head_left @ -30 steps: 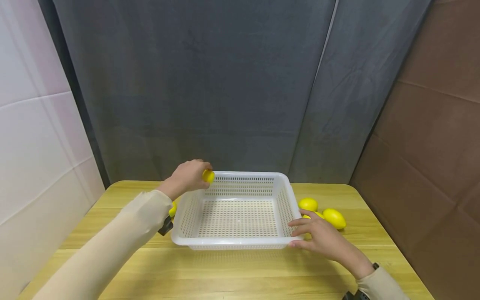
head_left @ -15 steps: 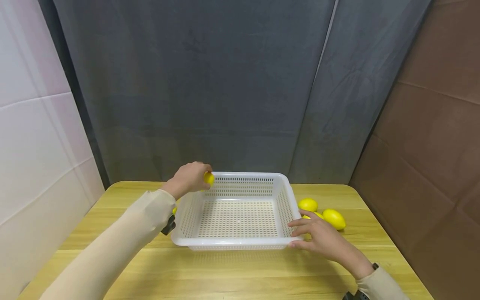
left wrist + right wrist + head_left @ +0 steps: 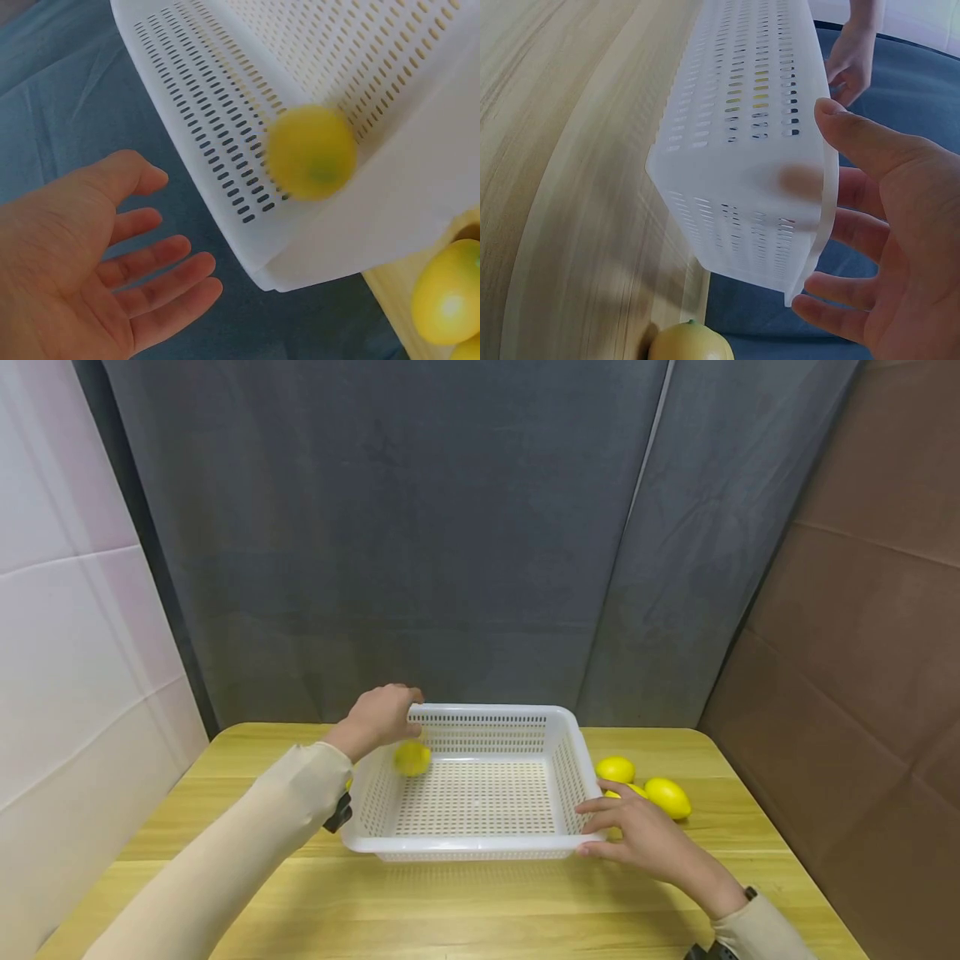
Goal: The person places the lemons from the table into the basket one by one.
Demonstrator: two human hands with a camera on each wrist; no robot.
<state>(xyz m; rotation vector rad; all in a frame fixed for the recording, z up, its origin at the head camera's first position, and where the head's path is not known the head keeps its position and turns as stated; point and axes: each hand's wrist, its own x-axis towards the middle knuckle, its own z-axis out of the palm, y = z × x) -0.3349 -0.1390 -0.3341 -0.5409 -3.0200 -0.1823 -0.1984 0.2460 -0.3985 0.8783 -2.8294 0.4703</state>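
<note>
A yellow lemon (image 3: pixel 412 758), blurred, is in mid-air inside the left end of a white plastic basket (image 3: pixel 480 842). Above the basket's back left corner is my left hand (image 3: pixel 381 717), its palm bare in the left wrist view and the fingers spread apart from the lemon (image 3: pixel 311 152). My right hand (image 3: pixel 637 835) holds the basket's front right corner; in the right wrist view the thumb lies at the rim and the fingers (image 3: pixel 859 232) reach over it. Through the slots of the basket (image 3: pixel 742 172), some yellow shows.
Several lemons lie on the wooden table (image 3: pixel 450 910) right of the basket, one lemon (image 3: pixel 667 798) outermost. More lemons (image 3: pixel 450 292) sit left of the basket, mostly hidden by the left arm in the head view. A grey curtain (image 3: pixel 390 527) hangs behind the table.
My left hand moved slightly right and down, then let go of the lemon, which has dropped from the fingers into the basket. The right hand and the basket have stayed in place.
</note>
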